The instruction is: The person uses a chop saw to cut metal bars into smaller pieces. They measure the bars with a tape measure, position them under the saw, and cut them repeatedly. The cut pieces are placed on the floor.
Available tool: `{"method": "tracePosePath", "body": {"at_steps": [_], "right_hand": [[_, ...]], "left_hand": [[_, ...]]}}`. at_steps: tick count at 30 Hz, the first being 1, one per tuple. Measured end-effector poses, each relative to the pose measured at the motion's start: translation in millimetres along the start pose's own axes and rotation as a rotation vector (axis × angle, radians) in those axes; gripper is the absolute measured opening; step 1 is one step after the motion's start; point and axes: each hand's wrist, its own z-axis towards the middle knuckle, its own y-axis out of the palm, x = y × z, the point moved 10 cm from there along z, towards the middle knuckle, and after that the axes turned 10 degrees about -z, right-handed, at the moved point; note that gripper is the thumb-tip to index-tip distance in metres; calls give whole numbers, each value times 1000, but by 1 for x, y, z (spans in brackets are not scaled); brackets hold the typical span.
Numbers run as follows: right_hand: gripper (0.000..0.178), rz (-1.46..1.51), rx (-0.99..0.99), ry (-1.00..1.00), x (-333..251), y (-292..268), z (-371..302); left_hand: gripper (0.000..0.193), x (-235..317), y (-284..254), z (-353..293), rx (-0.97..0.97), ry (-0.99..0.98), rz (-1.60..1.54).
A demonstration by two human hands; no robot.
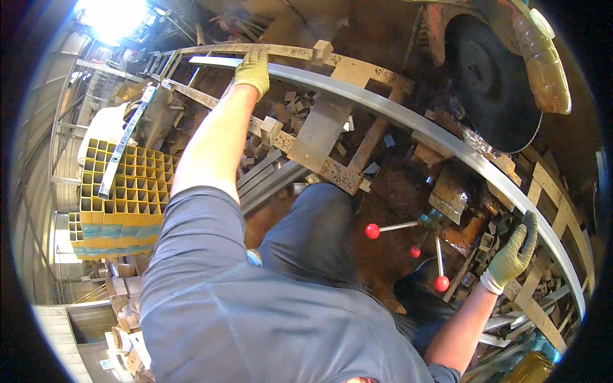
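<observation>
A long grey metal tube (383, 107), curved by the lens, runs from the far left across to the lower right. My left hand (253, 75), in a yellowish glove, reaches over it near its far-left end, fingers lying together across it. My right hand (513, 254), gloved alike with dark fingertips, rests against the tube's near side at the right, fingers stretched out. Between my hands the tube passes below a large dark round disc (488, 73) of a cutting machine with an amber guard (543, 64). Levers with red knobs (372, 231) stand nearer my body.
Steel support frames (338, 173) extend to both sides, with many short offcuts (297, 105) beneath. On the left stands a strapped stack of square tubes (128, 185) with a long bar (124, 143) lying across it. More tubes (274, 182) lie beside my leg.
</observation>
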Motion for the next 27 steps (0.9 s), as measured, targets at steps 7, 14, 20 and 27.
{"method": "tracePosePath", "body": {"at_steps": [7, 14, 20, 27], "right_hand": [[40, 136, -5, 66, 2, 19, 2], [40, 74, -49, 18, 4, 26, -4], [40, 134, -55, 38, -1, 22, -2], [39, 78, -67, 30, -6, 32, -6]], "left_hand": [[75, 248, 30, -65, -408, 558, -439], [48, 219, 52, -54, -158, 647, -156], [69, 91, 55, -26, -233, 321, -46], [61, 185, 52, -51, -206, 523, -60]]}}
